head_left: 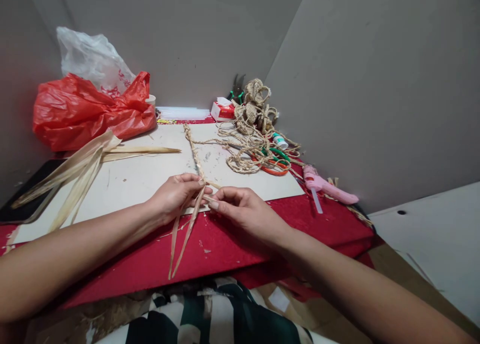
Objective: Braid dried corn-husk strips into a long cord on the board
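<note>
A person bends dried strips into a braid (194, 151) at a table draped in red cloth (232, 251). The braid lies on a pale board (157, 171), its finished stretch running from the hands toward the far edge, its lower end at the fingers. The left hand (174, 191) pinches that end between thumb and fingers; the right hand (243, 206), just beside it, grips a single strip (208, 198) between thumb and fingertips. Two loose tails (188, 234) hang below, over the near edge of the cloth.

By the look of it, the work is partway along: the stretch beyond the hands appears firmly plaited, while the tails and the held strip remain loose. How much more length is wanted cannot be told. Wide husks (84, 166) lie unworked on the left, beside a red bag (86, 114). On the right are a tangle of cord (242, 170), scissors (275, 173) and a pink glue gun (330, 186).
</note>
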Motion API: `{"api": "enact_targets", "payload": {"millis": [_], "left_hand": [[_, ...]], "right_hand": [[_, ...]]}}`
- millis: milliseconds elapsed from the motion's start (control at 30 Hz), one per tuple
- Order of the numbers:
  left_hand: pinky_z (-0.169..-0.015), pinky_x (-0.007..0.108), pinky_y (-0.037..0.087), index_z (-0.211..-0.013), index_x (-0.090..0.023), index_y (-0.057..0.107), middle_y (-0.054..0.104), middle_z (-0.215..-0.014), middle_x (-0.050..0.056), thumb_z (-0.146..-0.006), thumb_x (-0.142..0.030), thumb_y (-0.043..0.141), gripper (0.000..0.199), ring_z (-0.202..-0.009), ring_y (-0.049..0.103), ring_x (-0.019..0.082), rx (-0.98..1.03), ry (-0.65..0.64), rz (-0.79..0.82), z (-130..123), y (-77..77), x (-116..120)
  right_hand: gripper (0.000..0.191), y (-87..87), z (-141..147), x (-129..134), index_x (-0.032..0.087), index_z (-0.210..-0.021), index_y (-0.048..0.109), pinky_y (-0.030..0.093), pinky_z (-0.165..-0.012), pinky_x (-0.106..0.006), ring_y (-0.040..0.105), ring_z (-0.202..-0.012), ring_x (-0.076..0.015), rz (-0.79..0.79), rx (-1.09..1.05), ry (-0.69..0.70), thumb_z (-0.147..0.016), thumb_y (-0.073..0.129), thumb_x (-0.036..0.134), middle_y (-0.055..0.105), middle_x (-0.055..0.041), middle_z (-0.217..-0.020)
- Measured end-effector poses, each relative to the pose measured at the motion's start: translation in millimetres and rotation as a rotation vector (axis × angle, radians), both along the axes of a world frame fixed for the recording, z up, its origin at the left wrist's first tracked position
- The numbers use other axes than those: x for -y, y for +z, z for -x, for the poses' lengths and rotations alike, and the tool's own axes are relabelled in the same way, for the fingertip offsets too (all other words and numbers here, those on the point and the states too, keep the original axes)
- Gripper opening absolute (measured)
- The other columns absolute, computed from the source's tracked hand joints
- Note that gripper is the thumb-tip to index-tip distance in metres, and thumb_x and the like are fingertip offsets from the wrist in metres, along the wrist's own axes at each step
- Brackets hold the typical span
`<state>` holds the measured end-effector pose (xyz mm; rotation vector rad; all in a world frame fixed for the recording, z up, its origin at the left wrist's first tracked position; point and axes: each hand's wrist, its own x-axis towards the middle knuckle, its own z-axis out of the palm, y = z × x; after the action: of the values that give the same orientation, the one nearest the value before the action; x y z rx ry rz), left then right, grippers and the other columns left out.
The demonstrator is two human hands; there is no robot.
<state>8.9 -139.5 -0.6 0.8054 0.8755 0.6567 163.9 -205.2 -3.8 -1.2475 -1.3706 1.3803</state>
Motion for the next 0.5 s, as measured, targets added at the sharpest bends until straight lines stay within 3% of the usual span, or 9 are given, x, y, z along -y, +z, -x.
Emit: {"api": "enact_targets", "payload": {"millis": [267,500], "left_hand": [[-0.056,0.021,0.047,-0.069,-0.011,0.058,0.064,-0.062,0.005,-0.075,-0.009,0.059,0.007,-0.050,0.058,0.009,-0.012,-0.001,-0.044,0,-2.1,-1],[-0.057,0.023,0.047,-0.070,-0.012,0.059,0.064,-0.061,0.004,-0.072,-0.011,0.062,0.003,-0.050,0.058,0.010,-0.036,-0.003,-0.072,1,-4.0,-2]], "right_hand": [[0.025,8.2,-6,-3,0.013,-0.074,0.070,0.033,-0.057,-0.025,0.044,-0.060,-0.0099,-0.014,-0.003,-0.139,-0.070,0.068,0.038,0.057,-0.0002,-0.064],[0.030,12.4,-1,-7,0.014,-0.070,0.062,0.034,-0.053,-0.022,0.043,-0.052,-0.0066,0.116,-0.208,-0.231,-0.056,0.079,0.035,0.055,0.0034,-0.059]]}}
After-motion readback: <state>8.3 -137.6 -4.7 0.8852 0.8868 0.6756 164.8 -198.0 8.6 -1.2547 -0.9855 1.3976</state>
